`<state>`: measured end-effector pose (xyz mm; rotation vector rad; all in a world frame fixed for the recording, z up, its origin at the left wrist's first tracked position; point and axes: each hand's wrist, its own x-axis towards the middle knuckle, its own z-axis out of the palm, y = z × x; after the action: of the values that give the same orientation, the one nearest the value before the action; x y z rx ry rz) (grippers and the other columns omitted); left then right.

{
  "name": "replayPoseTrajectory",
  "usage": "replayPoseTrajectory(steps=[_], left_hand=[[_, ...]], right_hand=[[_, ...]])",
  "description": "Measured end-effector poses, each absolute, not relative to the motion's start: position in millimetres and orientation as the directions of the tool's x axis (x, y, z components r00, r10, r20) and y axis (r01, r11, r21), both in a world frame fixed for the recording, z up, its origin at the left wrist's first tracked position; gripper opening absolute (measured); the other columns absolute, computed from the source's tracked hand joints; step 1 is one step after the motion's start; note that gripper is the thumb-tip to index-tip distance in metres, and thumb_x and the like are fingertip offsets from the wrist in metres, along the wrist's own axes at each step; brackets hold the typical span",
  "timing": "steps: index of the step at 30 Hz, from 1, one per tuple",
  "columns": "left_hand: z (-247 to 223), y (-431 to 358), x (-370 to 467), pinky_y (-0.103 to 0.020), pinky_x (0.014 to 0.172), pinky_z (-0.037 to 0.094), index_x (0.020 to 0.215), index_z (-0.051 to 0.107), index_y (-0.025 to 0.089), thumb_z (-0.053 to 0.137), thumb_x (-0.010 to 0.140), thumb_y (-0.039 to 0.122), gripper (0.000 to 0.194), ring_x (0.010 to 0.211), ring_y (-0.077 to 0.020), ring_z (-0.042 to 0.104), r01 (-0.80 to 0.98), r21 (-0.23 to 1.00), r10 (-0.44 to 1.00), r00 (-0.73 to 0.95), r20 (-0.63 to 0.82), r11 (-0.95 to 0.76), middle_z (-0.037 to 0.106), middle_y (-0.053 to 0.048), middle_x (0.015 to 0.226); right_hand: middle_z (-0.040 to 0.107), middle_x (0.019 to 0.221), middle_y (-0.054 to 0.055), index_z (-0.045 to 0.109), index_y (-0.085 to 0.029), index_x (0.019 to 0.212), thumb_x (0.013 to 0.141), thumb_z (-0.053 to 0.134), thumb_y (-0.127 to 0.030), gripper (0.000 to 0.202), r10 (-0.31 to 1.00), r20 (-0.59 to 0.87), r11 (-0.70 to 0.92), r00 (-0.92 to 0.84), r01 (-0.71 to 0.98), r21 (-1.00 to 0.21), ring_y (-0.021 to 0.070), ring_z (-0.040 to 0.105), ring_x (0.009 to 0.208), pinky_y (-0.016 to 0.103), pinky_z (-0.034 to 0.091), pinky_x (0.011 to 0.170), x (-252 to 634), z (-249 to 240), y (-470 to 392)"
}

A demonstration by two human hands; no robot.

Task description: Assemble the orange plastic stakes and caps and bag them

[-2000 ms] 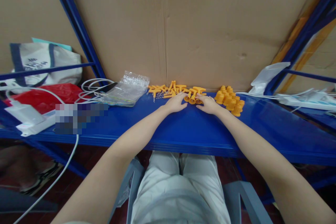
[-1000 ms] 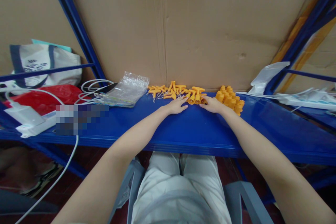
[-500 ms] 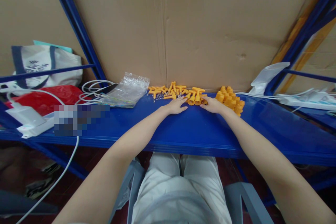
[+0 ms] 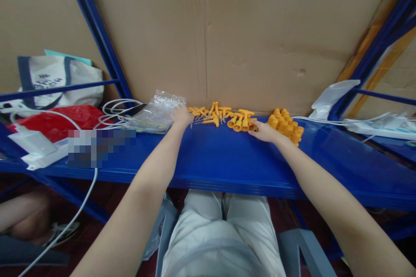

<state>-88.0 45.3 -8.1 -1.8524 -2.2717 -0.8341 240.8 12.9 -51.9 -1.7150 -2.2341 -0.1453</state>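
My left hand [image 4: 182, 117] is at the right edge of the clear plastic bags [image 4: 151, 117], beside the left end of the loose yellow corkscrews [image 4: 214, 120]. Its fingers look apart, though small and slightly blurred, and I see nothing held. These corkscrews have T-shaped handles and bare metal spirals. Farther right, several corkscrews with cone-shaped sleeves [image 4: 238, 125] lie side by side, open ends towards me. My right hand [image 4: 264, 132] is closed around the rightmost one, thumb in front and fingers partly hidden. Next to it stands a block of yellow sleeves [image 4: 286, 125].
All this lies on a blue metal shelf [image 4: 208, 160] against a cardboard panel [image 4: 260, 43]. To the left are a white power strip [image 4: 48, 156], a red bag [image 4: 68, 117], white cables [image 4: 113, 112] and a cloth bag [image 4: 61, 78]. At right, another power strip [image 4: 383, 123].
My left hand has moved left, from beside the sleeved corkscrews to the edge of the plastic bags. My right hand stays at the right end of the row.
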Motion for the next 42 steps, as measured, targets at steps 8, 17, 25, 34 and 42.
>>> replayPoseTrajectory(steps=[8,17,25,34,42], left_hand=[[-21.9,43.4,-135.4,-0.068,0.110,0.030,0.143,0.043,0.015,0.060,0.085,0.041,0.066,0.146,-0.0433,0.027,0.767,0.504,0.819,-0.545,0.182,0.398,0.034,-0.024,0.157],[-20.2,41.8,-135.1,-0.052,0.109,0.039,0.136,0.051,0.010,0.055,0.090,0.024,0.049,0.136,-0.0349,0.047,0.772,0.492,0.831,-0.533,0.157,0.402,0.050,-0.021,0.146],[-17.4,45.4,-135.3,-0.045,0.105,0.042,0.130,0.059,0.005,0.050,0.092,0.014,0.040,0.128,-0.0328,0.055,0.771,0.495,0.835,-0.530,0.150,0.400,0.059,-0.024,0.137],[-8.1,48.2,-105.3,-0.033,0.098,0.047,0.124,0.070,0.016,0.045,0.098,0.025,0.037,0.121,-0.0282,0.063,0.920,0.386,0.924,-0.201,0.326,0.064,0.069,-0.016,0.126],[1.1,36.0,-43.8,-0.025,0.095,0.049,0.110,0.077,0.024,0.051,0.083,0.008,0.041,0.106,-0.0155,0.069,0.740,0.172,0.753,0.599,0.274,-0.651,0.076,-0.001,0.113]], right_hand=[[0.060,0.141,0.014,0.053,-0.014,0.143,0.089,0.055,-0.029,0.056,0.939,0.262,0.257,-0.223,0.961,-0.104,0.0316,0.060,0.126,0.044,0.045,0.109,237.3,-46.1,7.1],[0.065,0.136,0.011,0.057,-0.018,0.141,0.088,0.057,-0.031,0.054,0.925,0.286,0.289,-0.250,0.952,-0.102,0.0310,0.065,0.120,0.044,0.049,0.105,240.2,-47.9,9.4],[0.063,0.138,0.012,0.058,-0.019,0.140,0.088,0.059,-0.031,0.054,0.930,0.277,0.288,-0.241,0.947,-0.144,0.0329,0.061,0.125,0.046,0.046,0.109,240.7,-47.4,9.8],[0.062,0.139,0.014,0.055,-0.015,0.141,0.089,0.057,-0.031,0.055,0.940,0.260,0.263,-0.221,0.955,-0.137,0.0330,0.061,0.125,0.045,0.046,0.108,240.1,-49.2,10.6],[0.055,0.145,0.017,0.056,-0.014,0.140,0.090,0.056,-0.033,0.053,0.943,0.262,0.231,-0.206,0.971,-0.068,0.0373,0.047,0.138,0.057,0.040,0.111,233.8,-43.7,5.0]])
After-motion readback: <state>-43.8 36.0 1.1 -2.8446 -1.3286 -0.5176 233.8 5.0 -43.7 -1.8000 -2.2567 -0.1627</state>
